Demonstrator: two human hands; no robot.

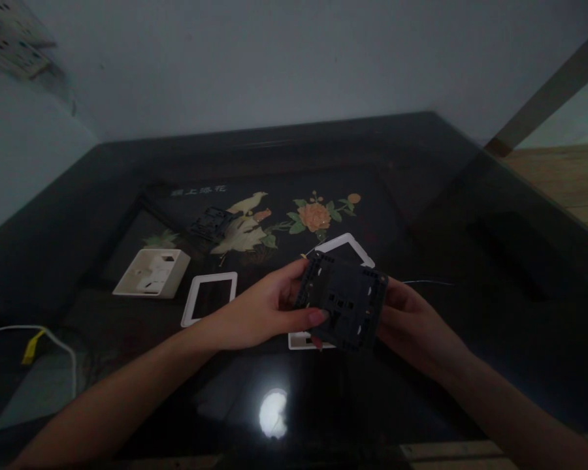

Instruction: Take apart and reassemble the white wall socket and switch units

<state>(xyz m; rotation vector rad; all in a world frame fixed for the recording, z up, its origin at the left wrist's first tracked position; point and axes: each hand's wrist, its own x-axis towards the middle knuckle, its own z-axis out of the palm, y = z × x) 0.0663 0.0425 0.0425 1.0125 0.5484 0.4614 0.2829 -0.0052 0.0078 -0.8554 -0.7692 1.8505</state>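
Note:
A square black socket module point(342, 300), with small slots in its middle and clips along its edges, is held up above the table. My left hand point(259, 307) grips its left side, the thumb lying across its face. At its right edge my right hand point(416, 320) holds on, the fingers partly hidden behind it. Behind the module lies a white frame point(349, 239). Below it a white box point(301, 342) shows only in part. Left of my left hand lies another white frame point(191, 300).
A white mounting box point(176, 274) stands open at the left, and another black module point(213, 222) lies farther back. The glossy black table point(255, 147) has a bird-and-flower picture. A white cable point(59, 336) with a yellow tag point(31, 349) runs at the left. Sockets point(17, 52) hang on the wall.

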